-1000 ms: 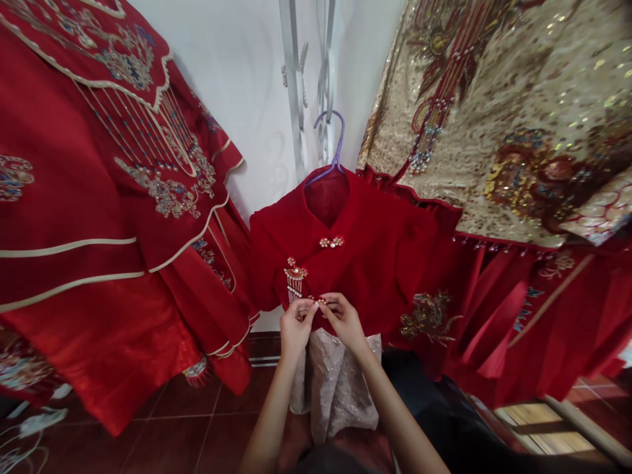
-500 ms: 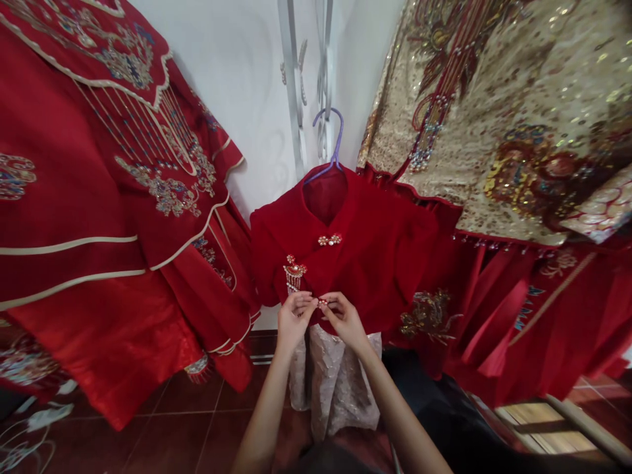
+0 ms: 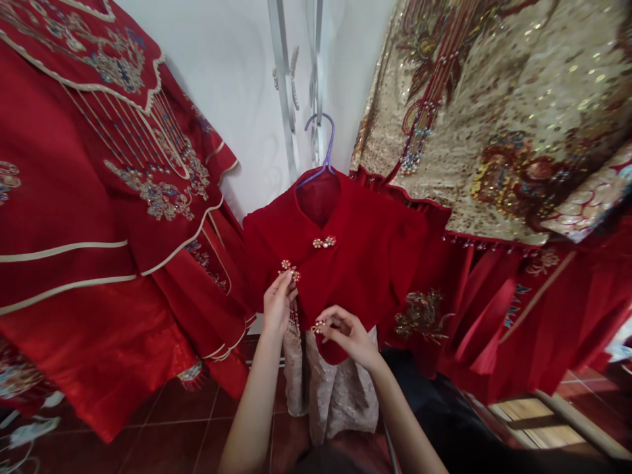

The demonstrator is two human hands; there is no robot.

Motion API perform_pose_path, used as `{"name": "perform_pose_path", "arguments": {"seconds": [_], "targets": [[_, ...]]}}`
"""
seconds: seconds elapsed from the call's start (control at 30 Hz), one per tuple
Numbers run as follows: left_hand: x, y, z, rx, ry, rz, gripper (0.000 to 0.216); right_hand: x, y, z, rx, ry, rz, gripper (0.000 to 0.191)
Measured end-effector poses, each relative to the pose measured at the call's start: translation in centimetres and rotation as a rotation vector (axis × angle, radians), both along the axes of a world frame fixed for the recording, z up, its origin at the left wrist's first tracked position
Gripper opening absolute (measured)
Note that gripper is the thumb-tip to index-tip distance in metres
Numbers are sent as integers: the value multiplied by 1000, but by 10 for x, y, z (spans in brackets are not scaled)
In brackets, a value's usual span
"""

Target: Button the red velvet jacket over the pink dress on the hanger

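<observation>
A red velvet jacket (image 3: pixel 365 257) hangs on a purple hanger (image 3: pixel 330 141) in front of me. My left hand (image 3: pixel 278 303) is closed in a pinch at the tasselled beaded clasp (image 3: pixel 286 265) on the jacket's left side; its hanging bead strands are partly behind my fingers. Lower down, my right hand (image 3: pixel 348 334) pinches a small beaded button clasp (image 3: pixel 316 327) at the jacket's hem, with the front flap loose beneath it. Another beaded clasp (image 3: pixel 324 243) sits below the collar. A pale shiny skirt (image 3: pixel 340 395) hangs under the jacket.
An embroidered red garment (image 3: pixel 74 197) hangs at the left. At the right hang a gold sequinned garment (image 3: pixel 494 118) and red pleated cloth (image 3: pixel 474 329). A metal rack post (image 3: pixel 284 85) stands behind. White cables (image 3: pixel 32 431) lie on the tiled floor (image 3: pixel 172 428).
My hands were together at the lower clasp. The left has moved up and left to the tasselled clasp, while the right has gone slightly down with the lower clasp, and the hem hangs apart.
</observation>
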State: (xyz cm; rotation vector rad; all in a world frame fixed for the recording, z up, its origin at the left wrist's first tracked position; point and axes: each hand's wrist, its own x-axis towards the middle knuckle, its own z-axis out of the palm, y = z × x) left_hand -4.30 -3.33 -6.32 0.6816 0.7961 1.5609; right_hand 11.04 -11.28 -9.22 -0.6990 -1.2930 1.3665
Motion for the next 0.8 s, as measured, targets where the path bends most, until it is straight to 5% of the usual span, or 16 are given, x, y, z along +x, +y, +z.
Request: {"name": "perform_pose_path", "arguments": {"seconds": [0.5,0.63,0.8], "targets": [[16,9,2,116,333,447,33,-5,-6,12,52,-94,21,14],[22,-5,28,429,710,652,29,20,-9,18,55,-138,80,3],[24,-9,72,805,1358,511,23,44,-13,24,64,-176,54,8]]}}
